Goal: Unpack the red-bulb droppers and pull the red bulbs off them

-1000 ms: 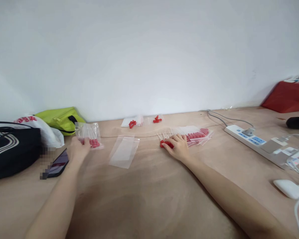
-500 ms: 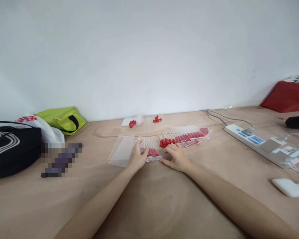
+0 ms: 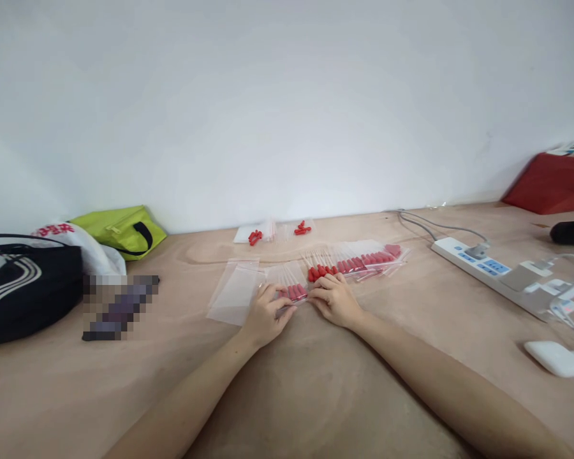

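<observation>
Both bare hands meet at a small bag point(image 3: 291, 282), a clear plastic pouch with a bundle of thin red-tipped sticks inside, which lies flat on the worktop point(image 3: 316, 389) near its middle. The left grip point(image 3: 266, 314) is curled almost closed, thumb and fingertips pinched on the near left edge of the small bag. The right grip point(image 3: 335, 299) is likewise nearly closed, its fingertips pressed onto the near right corner of the small bag, so the pouch is held between the two hands. Just to the left of the small bag, touching or slightly overlapping it, lie empty clear bags point(image 3: 233, 292). Just behind and to the right of the small bag runs a row of filled bags point(image 3: 363, 258), their red tips lined up side by side. Farther behind the small bag, close to the white wall point(image 3: 287, 108), sit two little heaps of loose red pieces point(image 3: 254, 237). Well to the right of the small bag lies a white power strip point(image 3: 478, 264) with plugs and cables in it, and beyond that a red box point(image 3: 550, 185). Well to the left of the small bag stand a green bag point(image 3: 122, 228), a white plastic bag point(image 3: 93, 252) and a black bag point(image 3: 23, 284).
</observation>
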A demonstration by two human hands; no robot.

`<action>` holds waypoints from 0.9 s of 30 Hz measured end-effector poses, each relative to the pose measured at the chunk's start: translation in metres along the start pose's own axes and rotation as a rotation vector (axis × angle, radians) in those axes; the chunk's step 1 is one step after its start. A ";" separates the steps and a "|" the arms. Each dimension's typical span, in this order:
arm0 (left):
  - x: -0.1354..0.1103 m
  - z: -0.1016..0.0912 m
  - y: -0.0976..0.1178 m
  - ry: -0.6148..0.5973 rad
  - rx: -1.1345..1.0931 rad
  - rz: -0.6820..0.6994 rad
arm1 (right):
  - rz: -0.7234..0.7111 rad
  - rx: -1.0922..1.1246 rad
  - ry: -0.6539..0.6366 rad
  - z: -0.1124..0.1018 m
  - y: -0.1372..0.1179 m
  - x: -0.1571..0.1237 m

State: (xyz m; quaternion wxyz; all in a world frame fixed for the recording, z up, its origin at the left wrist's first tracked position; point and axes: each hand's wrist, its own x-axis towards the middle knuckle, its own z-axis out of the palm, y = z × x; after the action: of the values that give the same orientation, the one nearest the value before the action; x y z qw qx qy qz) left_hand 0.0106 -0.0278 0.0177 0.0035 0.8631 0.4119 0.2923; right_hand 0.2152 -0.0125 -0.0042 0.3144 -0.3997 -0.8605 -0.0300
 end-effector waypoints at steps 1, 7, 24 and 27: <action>0.000 0.002 0.000 -0.013 -0.006 0.020 | 0.011 0.005 0.003 0.000 0.000 0.000; 0.002 0.007 0.001 0.011 -0.058 0.039 | 0.077 0.057 0.024 0.001 0.002 -0.001; 0.010 0.011 -0.004 0.008 -0.322 -0.378 | -0.082 0.075 0.128 0.009 -0.003 0.008; 0.009 0.012 -0.005 0.012 -0.362 -0.388 | -0.111 0.068 0.175 0.009 -0.001 0.008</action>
State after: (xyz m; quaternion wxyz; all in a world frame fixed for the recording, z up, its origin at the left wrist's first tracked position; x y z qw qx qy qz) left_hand 0.0174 -0.0155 0.0114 0.2114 0.7516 0.5105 0.3602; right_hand 0.2061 -0.0056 -0.0065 0.3996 -0.3364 -0.8511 -0.0527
